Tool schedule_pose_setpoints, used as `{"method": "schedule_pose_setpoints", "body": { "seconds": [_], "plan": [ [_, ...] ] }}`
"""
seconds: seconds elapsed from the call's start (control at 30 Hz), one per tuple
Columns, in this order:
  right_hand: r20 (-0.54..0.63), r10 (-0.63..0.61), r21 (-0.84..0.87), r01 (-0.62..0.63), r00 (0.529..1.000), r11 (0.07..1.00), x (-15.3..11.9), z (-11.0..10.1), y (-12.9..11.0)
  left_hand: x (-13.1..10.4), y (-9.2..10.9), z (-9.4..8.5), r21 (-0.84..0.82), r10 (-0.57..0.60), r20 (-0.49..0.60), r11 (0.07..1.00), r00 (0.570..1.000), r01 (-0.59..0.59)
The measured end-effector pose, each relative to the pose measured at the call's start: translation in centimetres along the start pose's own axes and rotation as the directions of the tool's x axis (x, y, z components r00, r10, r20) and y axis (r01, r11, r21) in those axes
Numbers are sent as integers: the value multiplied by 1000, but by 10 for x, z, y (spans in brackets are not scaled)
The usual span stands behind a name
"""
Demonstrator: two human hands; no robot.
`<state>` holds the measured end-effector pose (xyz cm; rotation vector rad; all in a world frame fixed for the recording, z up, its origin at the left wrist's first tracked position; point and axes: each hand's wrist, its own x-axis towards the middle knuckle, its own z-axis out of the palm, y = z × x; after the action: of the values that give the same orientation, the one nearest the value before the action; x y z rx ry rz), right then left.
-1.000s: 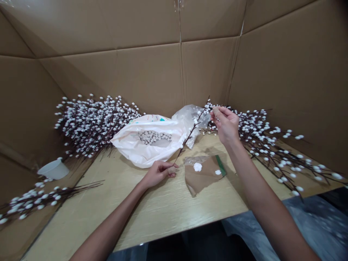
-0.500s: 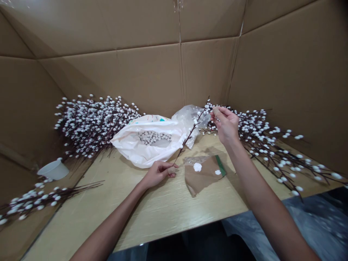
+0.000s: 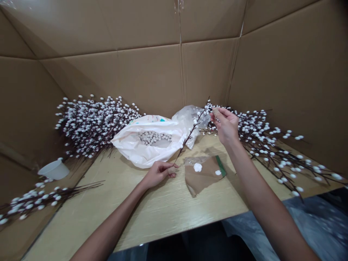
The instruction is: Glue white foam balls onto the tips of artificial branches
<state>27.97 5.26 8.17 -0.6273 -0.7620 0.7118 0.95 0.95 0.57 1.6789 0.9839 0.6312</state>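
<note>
My left hand (image 3: 160,174) is closed in a pinch on the bare lower end of a dark brown artificial berry branch (image 3: 187,139). The stem slants up and to the right, with small white berries (image 3: 196,122) near its top. Up by that tip, my right hand (image 3: 225,123) is closed, thumb and fingertips pressed together. What lies between those fingertips is too small to make out. Below the branch, a torn piece of brown cardboard (image 3: 202,183) bears a white blob (image 3: 198,167) and a smaller white smear (image 3: 218,172).
A white plastic bag (image 3: 130,152) of white berries lies open behind my left hand, beside a clear bag (image 3: 187,112). Berry branches are heaped at left (image 3: 92,127) and right (image 3: 258,130). A white cup (image 3: 53,169) and a small bunch (image 3: 40,199) sit left. Cardboard walls (image 3: 146,76) surround the table.
</note>
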Motion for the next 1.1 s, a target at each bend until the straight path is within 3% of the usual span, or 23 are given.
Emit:
{"method": "schedule_pose_setpoints", "body": {
  "seconds": [0.33, 0.57, 0.77, 1.1],
  "plan": [
    [6, -8, -24, 8, 1000, 1000, 3, -4, 4, 1, 0, 0, -3, 0, 6, 1000, 1000, 0],
    [-59, 56, 53, -53, 997, 997, 3, -3, 1, 0, 1, 0, -16, 7, 4, 1000, 1000, -7],
    [-11, 38, 111, -36, 999, 993, -1, 2, -5, 0, 3, 1, -35, -2, 1, 999, 1000, 2],
    [42, -20, 43, 18, 999, 999, -3, 2, -4, 0, 3, 1, -22, -7, -2, 1000, 1000, 7]
  ]
}}
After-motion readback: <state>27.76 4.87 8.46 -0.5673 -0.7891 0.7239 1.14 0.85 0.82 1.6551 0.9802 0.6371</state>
